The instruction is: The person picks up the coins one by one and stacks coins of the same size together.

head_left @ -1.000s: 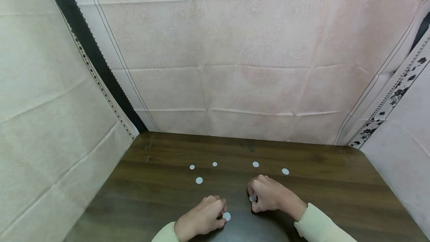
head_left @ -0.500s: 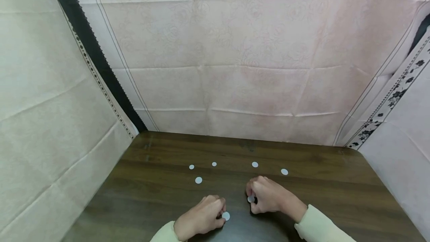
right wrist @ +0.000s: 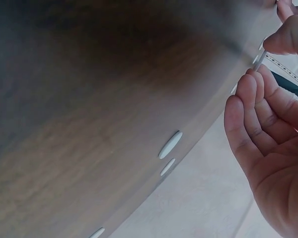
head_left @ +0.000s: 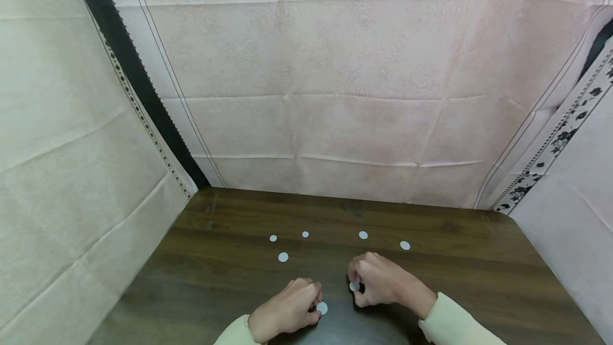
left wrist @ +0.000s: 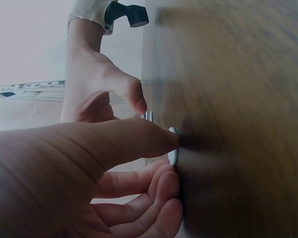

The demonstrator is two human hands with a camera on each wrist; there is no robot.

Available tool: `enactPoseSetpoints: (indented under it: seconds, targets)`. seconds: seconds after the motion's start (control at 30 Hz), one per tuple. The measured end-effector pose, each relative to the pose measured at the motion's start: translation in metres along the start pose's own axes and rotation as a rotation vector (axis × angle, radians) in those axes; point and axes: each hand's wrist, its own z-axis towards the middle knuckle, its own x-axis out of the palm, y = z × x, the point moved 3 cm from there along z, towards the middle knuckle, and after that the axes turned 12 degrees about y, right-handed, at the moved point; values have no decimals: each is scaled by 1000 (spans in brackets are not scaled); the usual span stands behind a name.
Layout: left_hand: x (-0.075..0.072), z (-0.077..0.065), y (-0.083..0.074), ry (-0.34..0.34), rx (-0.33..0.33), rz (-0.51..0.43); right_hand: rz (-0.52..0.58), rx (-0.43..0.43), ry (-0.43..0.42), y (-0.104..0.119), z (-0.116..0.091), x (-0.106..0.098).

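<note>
White and round in head view: right disc (head_left: 354,286), pinched between thumb and curled fingers of right hand (head_left: 378,280). Same with left disc (head_left: 322,308), gripped by left hand (head_left: 289,306) just over wood-look tabletop (head_left: 215,281). Read right disc at 2 o'clock from left disc, near but apart; likely the line to watch. Circular outlines, so no long axis. Find nearer loose disc (head_left: 363,235) at 12 o'clock from right disc, outer loose disc (head_left: 405,246) at 2; both nearer right hand. Find cluster of three discs (head_left: 283,257) at 11 to 12 from left disc, nearer that side.

Left wrist view: see left disc edge-on, running 12 to 6, thumb across upper part, fingertips at 6. Right hand off at 10 o'clock.

Right wrist view: see right disc edge-on, running 1 to 7, thumb at 1, fingertips at 7. Cannot tell if clear of tabletop.
</note>
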Motion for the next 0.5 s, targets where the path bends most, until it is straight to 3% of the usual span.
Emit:
enactPoseSetpoints:
  seconds: [0.5]
  targets:
    - [1, 1, 1, 11, -13, 0, -11, -40, -7, 11, 5, 3]
